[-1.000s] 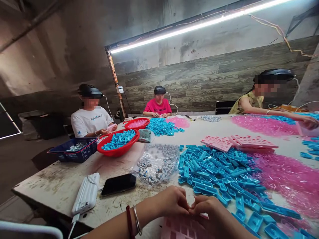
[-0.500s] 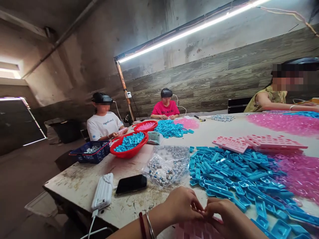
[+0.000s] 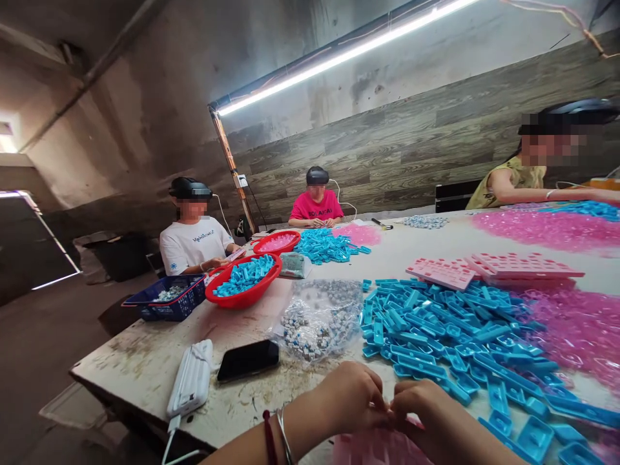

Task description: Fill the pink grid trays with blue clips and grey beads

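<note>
At the bottom of the head view, my left hand (image 3: 346, 399) and my right hand (image 3: 429, 410) meet fingertip to fingertip. Both are closed, with thumbs and fingers pinched together; whatever lies between the fingertips is too small and hidden to name. Just under them is a pink tray (image 3: 375, 448) with raised shapes, partly covered by the hands. A red band and a silver bangle circle my left wrist. Beyond my right hand spreads a pile of blue plastic pieces (image 3: 436, 332). A clear bag of small metallic parts (image 3: 317, 323) lies beyond my left hand.
A black phone (image 3: 248, 360) and white power bank (image 3: 191, 380) lie left. Farther back are a red bowl of blue pieces (image 3: 272, 274), a dark blue basket (image 3: 186, 303) and stacked pink trays (image 3: 526, 266). Pink pieces (image 3: 581, 329) spread right. Three people sit around the table.
The whole view has shifted slightly, so most objects appear a little farther left. My hands remain together over the pink tray, with only a small change in finger position.
</note>
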